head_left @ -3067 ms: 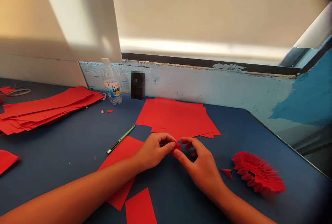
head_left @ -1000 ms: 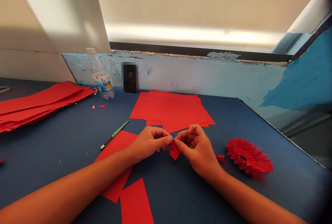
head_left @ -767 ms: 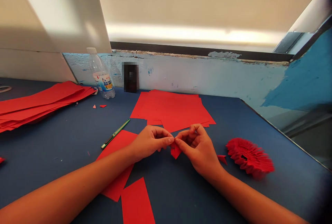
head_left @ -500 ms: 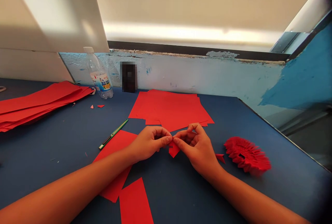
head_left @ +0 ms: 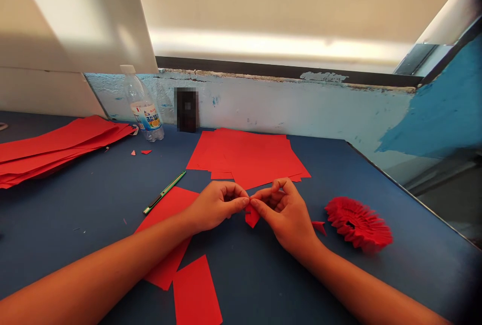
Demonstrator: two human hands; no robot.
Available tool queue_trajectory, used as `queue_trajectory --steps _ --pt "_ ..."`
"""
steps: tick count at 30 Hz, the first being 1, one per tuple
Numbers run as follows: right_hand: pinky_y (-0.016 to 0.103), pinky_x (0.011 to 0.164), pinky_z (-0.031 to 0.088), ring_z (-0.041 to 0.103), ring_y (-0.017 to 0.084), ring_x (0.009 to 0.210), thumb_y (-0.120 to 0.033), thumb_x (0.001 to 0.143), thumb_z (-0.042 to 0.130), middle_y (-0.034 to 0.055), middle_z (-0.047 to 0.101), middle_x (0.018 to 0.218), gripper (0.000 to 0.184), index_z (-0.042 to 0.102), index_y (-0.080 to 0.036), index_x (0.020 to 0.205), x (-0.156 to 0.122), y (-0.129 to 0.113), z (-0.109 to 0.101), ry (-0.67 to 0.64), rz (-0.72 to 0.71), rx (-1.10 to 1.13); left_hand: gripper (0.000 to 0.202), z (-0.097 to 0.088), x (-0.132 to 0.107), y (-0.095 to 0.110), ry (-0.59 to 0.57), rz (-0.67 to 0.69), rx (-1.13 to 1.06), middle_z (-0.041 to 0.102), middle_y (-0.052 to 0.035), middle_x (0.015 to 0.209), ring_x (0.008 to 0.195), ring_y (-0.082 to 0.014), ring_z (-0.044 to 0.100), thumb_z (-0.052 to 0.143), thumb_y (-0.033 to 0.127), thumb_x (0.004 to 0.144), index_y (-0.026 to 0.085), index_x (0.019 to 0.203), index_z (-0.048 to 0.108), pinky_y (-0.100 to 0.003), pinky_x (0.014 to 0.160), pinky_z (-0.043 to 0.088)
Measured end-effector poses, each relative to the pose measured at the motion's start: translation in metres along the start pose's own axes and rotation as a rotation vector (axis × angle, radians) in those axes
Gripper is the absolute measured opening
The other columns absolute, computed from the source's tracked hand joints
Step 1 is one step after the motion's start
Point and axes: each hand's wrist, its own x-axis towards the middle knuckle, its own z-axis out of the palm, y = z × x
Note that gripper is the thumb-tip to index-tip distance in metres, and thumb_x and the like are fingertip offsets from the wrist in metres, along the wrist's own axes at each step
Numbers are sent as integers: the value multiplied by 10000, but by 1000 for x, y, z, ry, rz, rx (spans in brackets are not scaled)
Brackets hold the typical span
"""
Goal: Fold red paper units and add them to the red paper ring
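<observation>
I watch the left hand point(head_left: 214, 208) and right hand point(head_left: 288, 217) meet over the blue surface point(head_left: 75, 204), their fingers point(head_left: 241, 204) clamped together on a small red paper piece point(head_left: 252, 217) that hangs between them. Just beside the right hand lie a red scrap point(head_left: 319, 226) and a pleated red rosette point(head_left: 357, 224). The left forearm crosses a red sheet point(head_left: 165, 209), near a red strip point(head_left: 196, 290) and a green craft knife point(head_left: 164, 192). Beyond sit red squares point(head_left: 244, 156), a long red stack point(head_left: 56, 149) and a plastic bottle point(head_left: 142, 106).
</observation>
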Motion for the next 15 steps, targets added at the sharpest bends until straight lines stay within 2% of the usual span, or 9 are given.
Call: queue_trajectory --steps 7,15 --pt "307 688 508 651 188 757 -291 800 681 22 668 815 341 349 -235 858 -1 -2 0 -26 21 -42 234 -1 0 -3 9 18 52 551 21 650 530 -79 465 585 381 807 150 798 622 -200 491 344" --pt "320 672 508 658 201 701 -346 798 688 28 673 769 320 392 -223 793 1 1 -2 16 12 -117 268 0 -1 3 19 15 35 607 -5 716 523 -84 490 581 399 810 142 857 640 -209 496 383"
